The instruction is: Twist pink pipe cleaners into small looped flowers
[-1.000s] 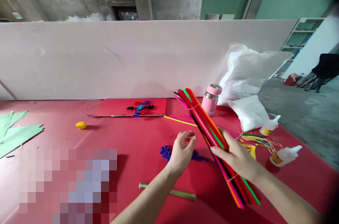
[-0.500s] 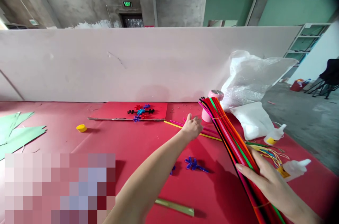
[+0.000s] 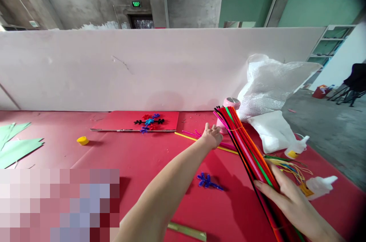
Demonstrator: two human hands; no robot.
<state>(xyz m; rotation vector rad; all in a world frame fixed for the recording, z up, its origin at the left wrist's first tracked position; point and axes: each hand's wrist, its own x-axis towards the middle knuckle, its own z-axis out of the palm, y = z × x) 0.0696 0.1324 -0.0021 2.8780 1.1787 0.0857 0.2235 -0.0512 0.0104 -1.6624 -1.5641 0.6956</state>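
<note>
Right hand (image 3: 286, 188) has a fat banded bundle of fuzzy stems (image 3: 253, 154) gripped, left hand (image 3: 212, 137) is stretched out just beside that, across a loose yellow stem (image 3: 185, 136), and I can't tell if it's got hold of anything. Closer in than the left hand, one blue flower (image 3: 206, 181) on the counter (image 3: 137, 158) looks finished to me, but the bundled ones look unshaped
</note>
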